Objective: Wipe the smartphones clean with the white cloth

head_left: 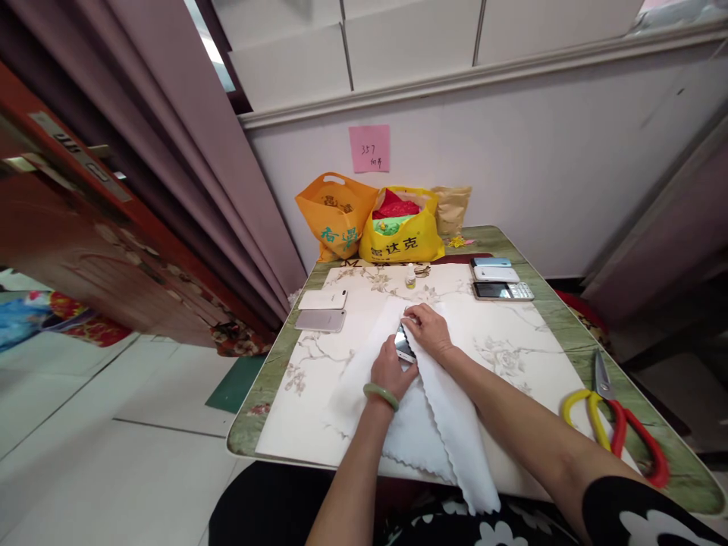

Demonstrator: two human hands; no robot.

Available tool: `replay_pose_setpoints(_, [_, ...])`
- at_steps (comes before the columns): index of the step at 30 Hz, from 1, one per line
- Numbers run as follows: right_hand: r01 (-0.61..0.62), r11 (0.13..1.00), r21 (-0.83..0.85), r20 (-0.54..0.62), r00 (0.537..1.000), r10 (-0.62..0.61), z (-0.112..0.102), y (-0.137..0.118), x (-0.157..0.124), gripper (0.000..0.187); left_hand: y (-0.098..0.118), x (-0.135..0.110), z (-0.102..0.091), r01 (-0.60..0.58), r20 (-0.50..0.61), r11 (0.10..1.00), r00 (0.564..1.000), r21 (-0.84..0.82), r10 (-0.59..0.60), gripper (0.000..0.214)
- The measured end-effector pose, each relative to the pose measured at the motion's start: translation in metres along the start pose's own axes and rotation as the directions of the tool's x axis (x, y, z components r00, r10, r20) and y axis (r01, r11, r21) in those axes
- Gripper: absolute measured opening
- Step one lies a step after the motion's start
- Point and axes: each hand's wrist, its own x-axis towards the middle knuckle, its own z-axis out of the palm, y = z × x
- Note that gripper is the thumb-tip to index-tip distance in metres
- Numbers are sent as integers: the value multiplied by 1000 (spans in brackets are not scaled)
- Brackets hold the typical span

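My left hand (390, 373), with a green bangle on the wrist, grips the near end of a phone (404, 343) over a white cloth (432, 409) with scalloped edges. My right hand (430, 329) presses a fold of that cloth against the phone's far end, fingers curled round it. The cloth lies spread on a flowered table cover (512, 349) and hangs over the near edge.
Two pale phones (321, 309) lie at the left. Three more phones (500, 280) are stacked in a row at the right. A small bottle (410, 276) stands at the back. Orange and yellow bags (375, 224) lean against the wall. Yellow- and red-handled scissors (617, 421) rest at the right edge.
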Motion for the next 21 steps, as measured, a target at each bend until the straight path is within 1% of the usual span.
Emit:
replay_pose_setpoints(4, [-18, 1000, 19, 35, 999, 18, 0, 1, -5, 8, 1, 0, -2, -5, 4, 1000, 1000, -3, 5, 47])
replay_pose_setpoints(8, [5, 998, 59, 108, 994, -11, -10, -3, -20, 4, 4, 1, -4, -2, 8, 1000, 1000, -10, 2, 46])
replay_pose_setpoints(11, [67, 990, 126, 203, 975, -92, -19, -9, -33, 3, 5, 1, -6, -1, 15, 1000, 1000, -29, 1, 45])
replay_pose_setpoints(14, [145, 960, 238, 314, 924, -217, -25, -13, -40, 2, 4, 1, -6, 13, 34, 999, 999, -40, -12, 49])
replay_pose_setpoints(15, [154, 951, 269, 333, 911, -242, -25, -13, -40, 2, 4, 0, -6, 18, 40, 999, 999, -40, -17, 51])
replay_pose_setpoints(16, [152, 945, 288, 337, 908, -249, -25, -13, -39, 1, 3, 0, -6, 21, 43, 999, 999, -41, -19, 52])
replay_pose_setpoints(17, [136, 947, 290, 321, 919, -230, -24, -12, -37, 1, 3, 0, -6, 22, 45, 999, 999, -41, -20, 51])
replay_pose_setpoints(18, [107, 954, 279, 289, 938, -190, -22, -11, -34, 3, 3, 1, -6, 23, 45, 999, 999, -41, -21, 51])
replay_pose_setpoints(20, [22, 973, 232, 199, 978, -69, -17, -6, -25, 6, 4, 1, -5, 27, 43, 999, 999, -39, -26, 50])
replay_pose_setpoints(21, [-27, 979, 202, 153, 988, -4, -14, -3, -20, 7, 4, 1, -5, 33, 42, 999, 999, -35, -32, 50])
